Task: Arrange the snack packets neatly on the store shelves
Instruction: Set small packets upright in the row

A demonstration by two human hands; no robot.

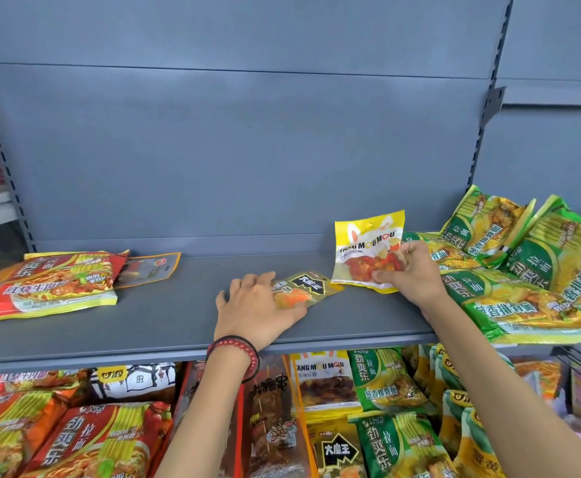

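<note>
On the grey shelf (165, 326) my right hand (408, 274) pinches a yellow candy packet (366, 251) by its lower right corner and holds it upright near the back wall. My left hand (256, 308) lies over a flat olive-gold snack packet (311, 288) in the shelf's middle, thumb curled round its near edge, fingers spread. Red noodle packets (54, 288) lie at the left with an orange-edged packet (149, 269) behind them. Green noodle packets (523, 270) are piled at the right.
The lower shelf holds several mixed packets: red noodles (85, 439) at the left, brown skewer snacks (272, 415) in the middle, green noodles (389, 384) at the right. A slotted upright (485, 132) bounds the bay. Bare shelf surface lies between the red packets and my left hand.
</note>
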